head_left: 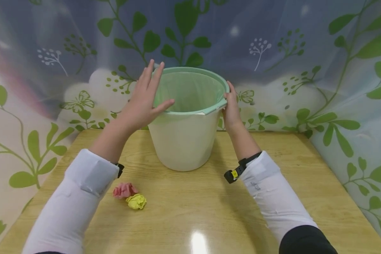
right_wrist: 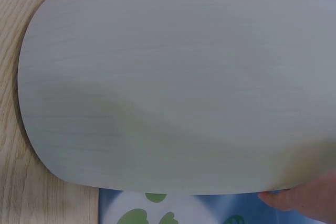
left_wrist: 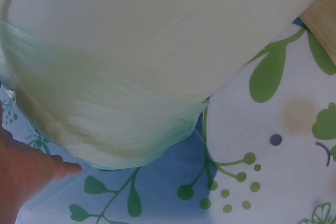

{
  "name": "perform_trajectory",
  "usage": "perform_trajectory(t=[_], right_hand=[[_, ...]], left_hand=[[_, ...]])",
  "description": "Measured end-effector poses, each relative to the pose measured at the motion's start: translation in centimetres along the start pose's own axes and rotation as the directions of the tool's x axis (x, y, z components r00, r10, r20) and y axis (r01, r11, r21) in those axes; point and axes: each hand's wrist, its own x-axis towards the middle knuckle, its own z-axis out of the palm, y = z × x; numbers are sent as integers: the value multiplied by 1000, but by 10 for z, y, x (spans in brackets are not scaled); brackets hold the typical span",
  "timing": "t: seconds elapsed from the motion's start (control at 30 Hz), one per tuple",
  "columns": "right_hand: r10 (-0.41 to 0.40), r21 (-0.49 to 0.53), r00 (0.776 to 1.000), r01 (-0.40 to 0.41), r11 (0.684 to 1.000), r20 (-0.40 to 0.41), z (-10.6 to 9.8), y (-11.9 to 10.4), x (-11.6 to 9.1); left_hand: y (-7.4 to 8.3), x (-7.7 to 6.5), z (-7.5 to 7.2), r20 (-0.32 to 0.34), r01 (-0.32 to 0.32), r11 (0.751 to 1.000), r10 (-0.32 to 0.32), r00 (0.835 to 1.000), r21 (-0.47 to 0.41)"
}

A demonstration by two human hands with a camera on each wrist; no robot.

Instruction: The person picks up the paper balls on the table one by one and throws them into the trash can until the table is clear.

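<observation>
A white trash can [head_left: 184, 141] with a green rim [head_left: 206, 110] stands on the wooden table, leaning a little. A thin pale-green trash bag [head_left: 188, 90] lines it, and the bag's edge [left_wrist: 105, 124] hangs over the outside wall in the left wrist view. My left hand [head_left: 143, 97] is at the left side of the rim, fingers straight and spread, thumb pointing across the opening. On the opposite side my right hand [head_left: 232, 107] grips the rim, its fingers partly hidden behind the can. Part of that hand [right_wrist: 304, 200] shows low in the right wrist view.
A crumpled pink paper ball [head_left: 125, 190] and a yellow one [head_left: 136, 201] lie side by side on the table [head_left: 177, 218], near my left forearm. Behind the table hangs a leaf-patterned cloth [head_left: 273, 63], close to the can's back.
</observation>
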Motion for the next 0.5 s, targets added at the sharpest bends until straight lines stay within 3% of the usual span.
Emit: perform_trajectory(t=[0.2,0.5], right_hand=[[5,-13,1000,-5,1000,5,-1,2,-1],[-4,-21,1000,5,1000,16,-1,2,0]], left_hand=[[-6,-22,7,-20,-52,998,52,998,28],[-12,-51,13,-121,-107,994,110,987,34]])
